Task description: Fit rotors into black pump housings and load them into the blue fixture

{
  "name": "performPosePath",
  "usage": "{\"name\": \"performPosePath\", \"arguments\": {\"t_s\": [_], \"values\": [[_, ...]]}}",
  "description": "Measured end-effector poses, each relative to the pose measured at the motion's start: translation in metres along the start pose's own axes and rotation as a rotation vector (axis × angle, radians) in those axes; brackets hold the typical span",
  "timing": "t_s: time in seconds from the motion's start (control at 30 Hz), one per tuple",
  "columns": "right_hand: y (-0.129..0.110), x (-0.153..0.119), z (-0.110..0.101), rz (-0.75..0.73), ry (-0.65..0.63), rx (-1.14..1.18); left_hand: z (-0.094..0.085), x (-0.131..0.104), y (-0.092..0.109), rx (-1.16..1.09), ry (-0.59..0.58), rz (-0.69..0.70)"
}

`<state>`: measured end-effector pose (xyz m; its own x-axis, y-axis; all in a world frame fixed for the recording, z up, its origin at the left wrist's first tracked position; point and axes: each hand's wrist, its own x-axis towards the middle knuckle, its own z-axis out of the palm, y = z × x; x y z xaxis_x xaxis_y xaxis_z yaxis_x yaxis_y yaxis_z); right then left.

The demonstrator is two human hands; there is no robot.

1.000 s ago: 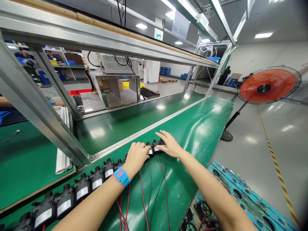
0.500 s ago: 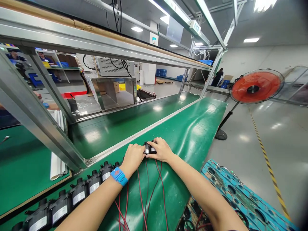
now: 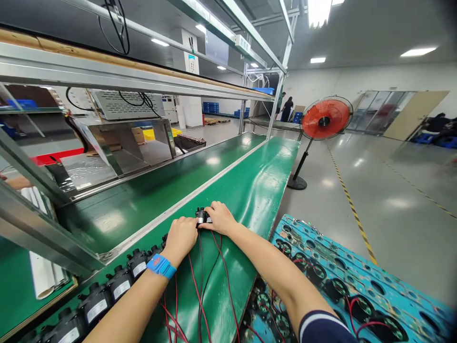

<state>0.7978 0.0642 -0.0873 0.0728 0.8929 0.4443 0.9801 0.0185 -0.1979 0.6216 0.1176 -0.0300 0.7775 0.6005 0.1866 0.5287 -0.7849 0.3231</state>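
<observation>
A small black part with a pale label (image 3: pixel 202 216) sits on the green mat (image 3: pixel 246 190), at the far end of a row of similar black parts (image 3: pixel 96 305). My right hand (image 3: pixel 219 218) is closed round its right side, thumb and fingers on it. My left hand (image 3: pixel 182 238), with a blue wrist strap (image 3: pixel 161 266), has its fingers bent against the left side of the row's end; what they grip is hidden. Red and black wires (image 3: pixel 224 267) trail from the parts over the mat toward me.
A turquoise perforated tray (image 3: pixel 342 257) with round black parts and wires lies at lower right. Metal frame posts (image 3: pixel 32 209) rise at left. A red fan (image 3: pixel 325 119) stands beyond the mat. People are far off.
The view has swung to the right, so the bench and hands appear further left and more of the turquoise tray shows. Both hands stay at the same black part.
</observation>
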Motion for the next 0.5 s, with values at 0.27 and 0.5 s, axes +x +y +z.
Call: {"name": "performPosePath", "arguments": {"t_s": [0.27,0.5], "values": [[0.012,-0.049,-0.093,0.263,0.208,0.121,0.019,-0.025,0.087,-0.694,0.003,-0.235],[0.046,-0.142,-0.239,0.449,0.435,0.18,0.006,-0.075,0.217,-1.394,-0.716,-0.18]]}}
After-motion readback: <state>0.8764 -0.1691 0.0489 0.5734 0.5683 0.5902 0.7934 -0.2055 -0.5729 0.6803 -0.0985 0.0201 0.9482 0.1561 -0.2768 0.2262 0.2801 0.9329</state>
